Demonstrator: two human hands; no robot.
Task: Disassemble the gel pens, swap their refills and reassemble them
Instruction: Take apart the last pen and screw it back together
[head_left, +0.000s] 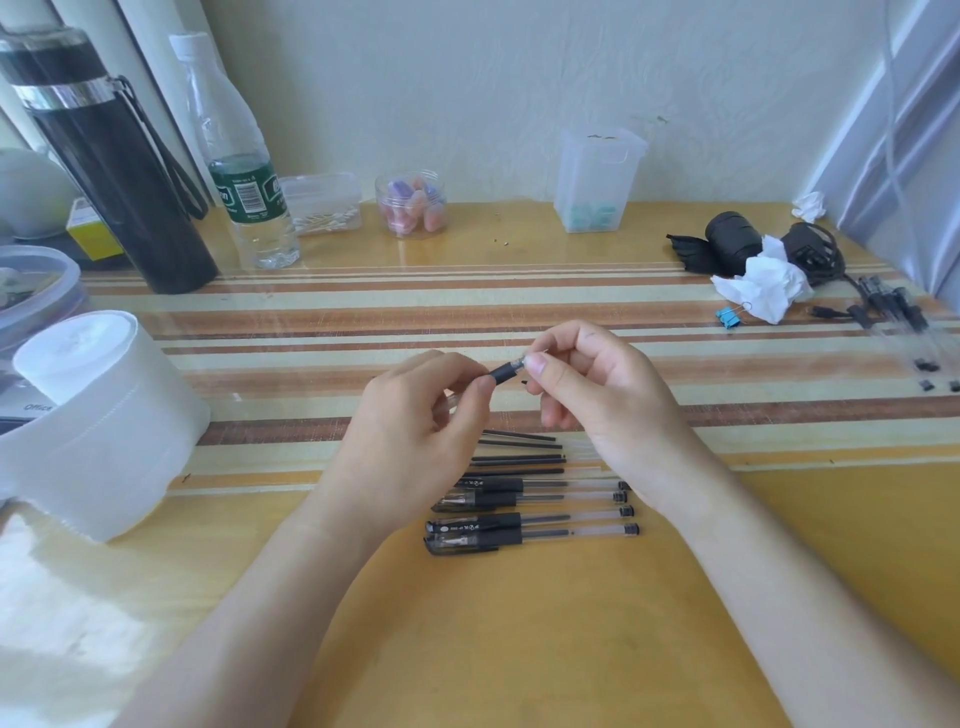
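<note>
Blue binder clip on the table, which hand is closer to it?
Right. The right hand is left of the blue binder clip and nearer the person; the left hand is farther left, past the gel pen both hold.

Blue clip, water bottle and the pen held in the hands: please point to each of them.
blue clip (728, 317), head view, on its blue body.
water bottle (248, 193), head view, on its label.
pen (504, 371), head view, on its black grip.

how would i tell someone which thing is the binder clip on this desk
Go to the right side of the desk, where a crumpled white tissue lies. The binder clip sits at its lower left edge. It is the only bright blue thing there.
</note>
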